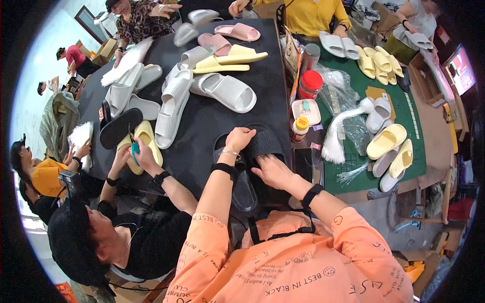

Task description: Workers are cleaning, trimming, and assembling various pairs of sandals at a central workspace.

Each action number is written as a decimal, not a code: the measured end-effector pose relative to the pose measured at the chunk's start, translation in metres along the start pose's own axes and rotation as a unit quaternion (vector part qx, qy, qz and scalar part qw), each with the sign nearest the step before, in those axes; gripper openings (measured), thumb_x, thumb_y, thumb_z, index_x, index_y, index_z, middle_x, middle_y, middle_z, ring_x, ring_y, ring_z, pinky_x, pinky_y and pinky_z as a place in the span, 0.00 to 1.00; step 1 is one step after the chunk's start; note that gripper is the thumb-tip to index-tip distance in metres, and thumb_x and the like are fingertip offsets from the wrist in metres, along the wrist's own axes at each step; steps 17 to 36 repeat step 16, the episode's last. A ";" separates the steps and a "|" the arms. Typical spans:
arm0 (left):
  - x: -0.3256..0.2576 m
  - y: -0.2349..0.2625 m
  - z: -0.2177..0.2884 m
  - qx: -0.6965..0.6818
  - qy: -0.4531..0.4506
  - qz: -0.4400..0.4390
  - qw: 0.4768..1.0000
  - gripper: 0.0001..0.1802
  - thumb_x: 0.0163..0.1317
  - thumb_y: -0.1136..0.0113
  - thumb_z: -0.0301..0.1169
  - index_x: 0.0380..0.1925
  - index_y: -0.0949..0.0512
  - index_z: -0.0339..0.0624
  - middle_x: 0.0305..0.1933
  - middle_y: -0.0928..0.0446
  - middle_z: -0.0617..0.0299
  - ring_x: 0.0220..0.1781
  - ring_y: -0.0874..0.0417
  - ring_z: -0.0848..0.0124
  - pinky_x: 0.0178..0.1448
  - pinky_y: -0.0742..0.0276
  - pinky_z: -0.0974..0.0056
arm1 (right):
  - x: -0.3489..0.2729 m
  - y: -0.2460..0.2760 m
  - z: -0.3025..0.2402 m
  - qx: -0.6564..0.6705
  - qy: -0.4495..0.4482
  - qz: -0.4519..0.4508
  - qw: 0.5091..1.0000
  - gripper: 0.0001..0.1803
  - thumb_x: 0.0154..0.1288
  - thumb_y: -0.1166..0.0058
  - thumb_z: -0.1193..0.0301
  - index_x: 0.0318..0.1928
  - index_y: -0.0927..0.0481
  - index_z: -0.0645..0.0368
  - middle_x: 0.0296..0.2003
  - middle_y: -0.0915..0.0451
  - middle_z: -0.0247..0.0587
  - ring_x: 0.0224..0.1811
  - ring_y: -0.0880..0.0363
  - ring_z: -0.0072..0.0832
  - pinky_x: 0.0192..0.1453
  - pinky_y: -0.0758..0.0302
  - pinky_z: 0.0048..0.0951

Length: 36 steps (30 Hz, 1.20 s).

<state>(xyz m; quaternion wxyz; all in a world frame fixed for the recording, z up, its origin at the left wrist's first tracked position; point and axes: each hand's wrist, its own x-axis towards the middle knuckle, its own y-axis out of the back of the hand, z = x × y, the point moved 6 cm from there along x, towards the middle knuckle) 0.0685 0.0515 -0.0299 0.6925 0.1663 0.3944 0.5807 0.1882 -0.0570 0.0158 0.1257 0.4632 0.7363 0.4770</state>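
A pair of black slide slippers lies on the black table in front of me. My left hand [239, 140] is closed on the side of the right-hand black slipper [264, 137], its fingers curled over the ribbed strap. At that strap's near opening is my right hand [273, 170], fingertips tucked into the slipper and partly hidden, thumb outside. The other black slipper [244, 191] lies just left, partly covered by my left wrist. Farther off, grey slippers [230, 92], yellow slippers [233, 56] and pink slippers [237, 32] are scattered over the table.
At my left, a co-worker's hands hold teal-handled scissors [134, 147] beside a dark slipper [121, 129]. To my right stand a red-lidded jar [310, 84], a small yellow-capped bottle [300, 129] and a white tray [306, 111]. A green mat [348, 174] holds more slippers and white fastener strands [335, 137].
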 end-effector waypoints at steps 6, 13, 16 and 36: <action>0.008 -0.008 -0.016 -0.124 -0.022 -0.005 0.992 0.17 0.50 0.43 0.45 0.31 0.19 0.44 0.31 0.20 0.55 0.36 0.20 0.63 0.42 0.28 0.64 | 0.005 -0.003 0.004 0.020 -0.028 -0.063 0.997 0.18 0.58 0.53 0.61 0.36 0.29 0.67 0.32 0.26 0.56 0.37 0.27 0.48 0.44 0.31 0.40; 0.021 -0.016 -0.021 -0.088 -0.020 -0.014 0.996 0.14 0.47 0.40 0.40 0.32 0.19 0.44 0.31 0.20 0.56 0.33 0.20 0.68 0.42 0.28 0.66 | 0.007 -0.006 0.005 0.011 -0.042 -0.076 0.996 0.19 0.58 0.52 0.60 0.40 0.29 0.64 0.34 0.25 0.55 0.39 0.26 0.47 0.43 0.30 0.40; 0.027 -0.021 -0.034 -0.177 -0.032 -0.016 0.983 0.15 0.46 0.39 0.41 0.31 0.19 0.44 0.32 0.20 0.56 0.35 0.20 0.65 0.43 0.28 0.65 | 0.009 -0.012 0.007 0.002 -0.068 -0.111 0.991 0.19 0.57 0.50 0.60 0.42 0.29 0.62 0.35 0.25 0.54 0.39 0.26 0.45 0.44 0.29 0.40; 0.027 -0.021 -0.034 -0.177 -0.032 -0.016 0.983 0.15 0.46 0.39 0.41 0.31 0.19 0.44 0.32 0.20 0.56 0.35 0.20 0.65 0.43 0.28 0.65 | 0.009 -0.012 0.007 0.002 -0.068 -0.111 0.991 0.19 0.57 0.50 0.60 0.42 0.29 0.62 0.35 0.25 0.54 0.39 0.26 0.45 0.44 0.29 0.40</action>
